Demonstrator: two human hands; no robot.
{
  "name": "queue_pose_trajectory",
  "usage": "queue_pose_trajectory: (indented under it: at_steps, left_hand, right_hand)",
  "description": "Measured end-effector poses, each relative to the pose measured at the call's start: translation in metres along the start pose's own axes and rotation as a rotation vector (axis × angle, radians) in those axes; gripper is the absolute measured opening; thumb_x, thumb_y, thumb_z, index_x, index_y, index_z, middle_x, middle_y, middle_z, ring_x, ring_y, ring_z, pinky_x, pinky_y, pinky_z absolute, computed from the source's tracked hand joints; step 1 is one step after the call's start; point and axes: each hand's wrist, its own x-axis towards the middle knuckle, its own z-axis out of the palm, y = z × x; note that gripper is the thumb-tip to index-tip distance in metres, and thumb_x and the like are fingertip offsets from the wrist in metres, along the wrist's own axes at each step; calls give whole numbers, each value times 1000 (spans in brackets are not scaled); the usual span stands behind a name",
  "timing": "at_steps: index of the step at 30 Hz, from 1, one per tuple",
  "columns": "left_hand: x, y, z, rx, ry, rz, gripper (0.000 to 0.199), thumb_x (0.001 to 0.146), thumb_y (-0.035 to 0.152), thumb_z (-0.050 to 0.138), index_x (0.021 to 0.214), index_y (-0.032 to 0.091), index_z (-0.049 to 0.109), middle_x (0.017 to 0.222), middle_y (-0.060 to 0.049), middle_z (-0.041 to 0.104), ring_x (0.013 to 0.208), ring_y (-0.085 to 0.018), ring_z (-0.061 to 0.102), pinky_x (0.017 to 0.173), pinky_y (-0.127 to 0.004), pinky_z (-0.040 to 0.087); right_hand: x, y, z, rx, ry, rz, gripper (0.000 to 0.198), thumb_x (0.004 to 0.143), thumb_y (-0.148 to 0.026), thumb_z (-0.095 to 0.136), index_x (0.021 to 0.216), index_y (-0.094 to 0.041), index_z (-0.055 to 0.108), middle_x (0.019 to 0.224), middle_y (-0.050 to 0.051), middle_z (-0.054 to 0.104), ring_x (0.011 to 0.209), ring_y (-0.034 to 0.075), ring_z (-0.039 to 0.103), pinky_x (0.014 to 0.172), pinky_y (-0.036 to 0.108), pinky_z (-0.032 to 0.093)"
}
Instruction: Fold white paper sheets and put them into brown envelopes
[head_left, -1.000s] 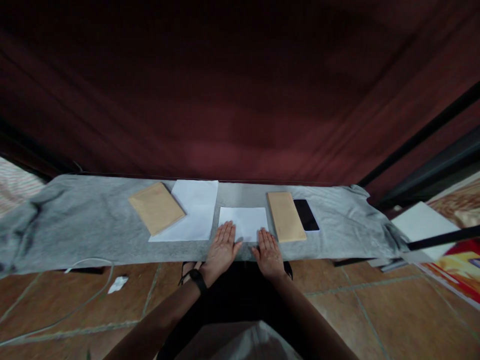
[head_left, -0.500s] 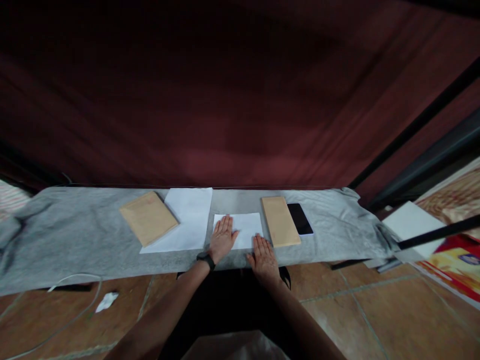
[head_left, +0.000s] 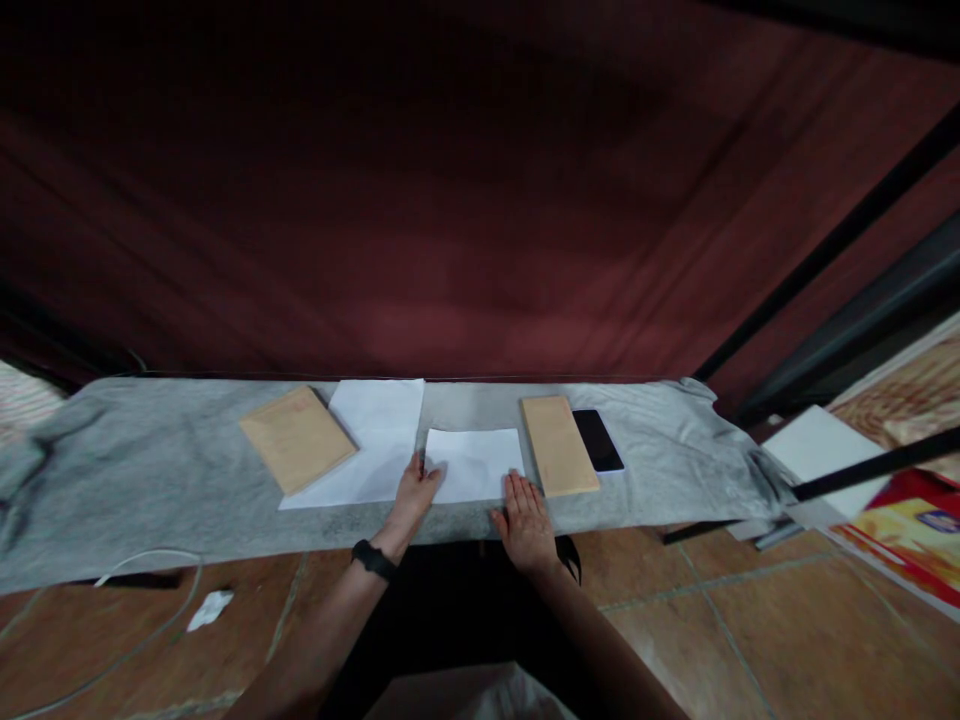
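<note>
A small white sheet of paper (head_left: 478, 462), probably folded, lies flat in front of me on a grey cloth. My left hand (head_left: 411, 497), with a dark watch on its wrist, grips the sheet's left edge, thumb on top and fingers curled beside it. Stretched out flat, my right hand (head_left: 529, 522) rests its fingertips on the sheet's lower right corner. Left of the sheet is a larger white sheet (head_left: 379, 435), partly covered by a brown envelope (head_left: 298, 438). To the right lies another brown envelope (head_left: 561, 446).
A dark-screened phone (head_left: 598, 440) lies beside the right envelope. The grey cloth (head_left: 165, 460) covers a long narrow table before a dark red curtain (head_left: 480, 250). Below are a white cable (head_left: 161, 630), a crumpled white scrap (head_left: 210, 609) and, at right, a red and yellow box (head_left: 919, 530).
My left hand has slid from the top of the small sheet left and down to its left edge, and its fingers have curled in. My right hand stays nearly in place.
</note>
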Motion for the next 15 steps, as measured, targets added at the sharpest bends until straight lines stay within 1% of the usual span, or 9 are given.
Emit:
queue_pose_trajectory:
  at_steps: [3,6,8,10,12,13,15]
  left_hand:
    - [-6,8,0,-84,-18,-47,39,63,47,69,87,16,67,75,-4,70,70,-21,67,65,-32,54]
    - [-14,11,1,-136,-30,-72,38,60,48,69,79,15,67,67,-4,68,61,-20,64,59,-30,51]
    - [-17,18,0,-157,-44,-61,38,61,48,68,78,15,68,68,-4,69,60,-20,64,58,-30,51]
    - [-17,31,-3,-173,-61,-31,39,64,49,68,81,14,70,72,-5,72,65,-21,66,60,-30,52]
    - [-18,50,-9,-123,-55,66,39,71,49,66,87,14,72,77,-6,74,73,-23,69,65,-31,54]
    - [-19,61,-12,-56,-31,155,38,77,49,63,91,15,72,82,-6,75,78,-24,70,69,-32,55]
    - [-23,80,-18,140,52,395,37,90,44,53,104,16,73,98,-8,77,92,-26,72,82,-35,56]
  right_hand:
    - [-1,-1,1,8,10,13,64,103,-42,43,157,-10,29,155,17,44,142,29,43,117,46,35]
    - [-2,-1,0,26,-3,15,64,102,-42,44,156,-10,30,155,19,44,143,30,43,117,48,36]
    - [-1,1,0,63,-23,12,62,103,-40,43,155,-10,33,154,19,45,143,30,43,117,49,37]
    - [2,4,0,134,-42,20,58,103,-39,40,155,-14,34,154,16,46,142,29,44,115,49,39]
    - [11,8,0,236,-43,50,56,104,-37,37,156,-17,32,154,14,48,142,26,45,113,47,43]
    - [18,10,0,295,-32,78,56,104,-37,36,157,-18,31,153,14,48,142,25,45,112,46,45]
    - [34,14,-1,432,2,154,58,103,-40,36,157,-19,32,152,14,49,141,25,46,111,46,47]
